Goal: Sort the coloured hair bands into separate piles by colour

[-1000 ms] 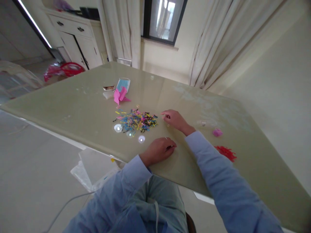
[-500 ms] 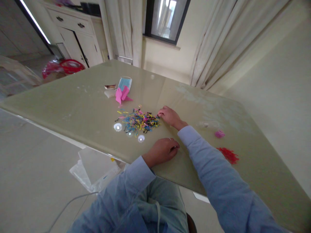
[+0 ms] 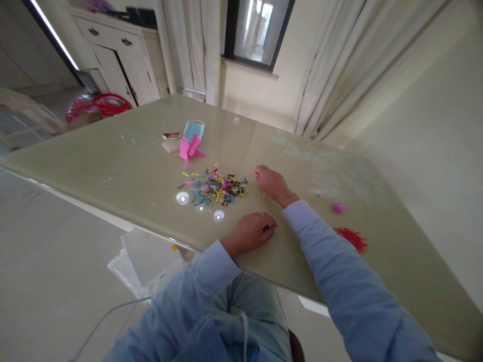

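A loose heap of small coloured rubber bands (image 3: pixel 219 188) lies on the table, blue, yellow, black and pink mixed together. Just right of the heap, my right hand (image 3: pixel 272 182) pinches a small pink rubber band (image 3: pixel 254 174) at its fingertips. My left hand (image 3: pixel 251 234) rests near the front edge of the table, fingers curled and thumb pressed to them; whatever is inside them is hidden. To the right lie a separate pile of red bands (image 3: pixel 352 239) and a small pink clump (image 3: pixel 338 206).
Beyond the heap sit a folded pink paper (image 3: pixel 191 147), a blue face mask (image 3: pixel 193 131) and a white lump (image 3: pixel 171 146). Bright round light reflections show beside the heap. The glossy table (image 3: pixel 113 171) has its front edge close to my body. Plastic bags (image 3: pixel 147 261) are on the floor.
My right hand has drawn away from the heap, slightly rightward, with the pink rubber band now showing at its fingertips. My left hand stays almost where it was.
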The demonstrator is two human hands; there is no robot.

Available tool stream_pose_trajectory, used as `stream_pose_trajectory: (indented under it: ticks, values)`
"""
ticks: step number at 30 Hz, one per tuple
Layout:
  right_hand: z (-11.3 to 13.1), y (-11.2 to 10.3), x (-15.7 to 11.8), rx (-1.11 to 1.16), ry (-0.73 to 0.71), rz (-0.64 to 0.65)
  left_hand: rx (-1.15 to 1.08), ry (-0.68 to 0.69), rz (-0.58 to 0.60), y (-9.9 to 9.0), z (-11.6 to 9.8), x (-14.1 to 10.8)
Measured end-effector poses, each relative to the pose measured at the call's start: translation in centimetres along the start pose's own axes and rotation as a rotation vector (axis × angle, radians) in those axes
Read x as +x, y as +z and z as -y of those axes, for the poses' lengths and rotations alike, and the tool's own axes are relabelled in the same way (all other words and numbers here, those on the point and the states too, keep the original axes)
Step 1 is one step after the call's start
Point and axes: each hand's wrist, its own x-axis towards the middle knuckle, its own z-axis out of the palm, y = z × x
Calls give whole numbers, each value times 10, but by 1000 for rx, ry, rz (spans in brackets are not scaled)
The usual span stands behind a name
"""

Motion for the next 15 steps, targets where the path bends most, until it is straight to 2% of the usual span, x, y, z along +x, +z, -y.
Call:
stream_pose_trajectory:
  ticks: [3,6,9,12,15]
  values:
    - [0,-7,-7,129,27,-20,-20,-2,-1,-1,0,0]
    - [6,-16,-27,630,111,-13,-31,10,-7,-2,0,0]
    - [15,-29,-57,1138,170,47,-25,11,-19,-2,-1,-1]
    - [21,-42,-88,1371,208,119,-6,-4,-14,-4,-4,-3]
    - [23,-51,-113,1510,240,138,12,-15,1,-5,-6,-5]
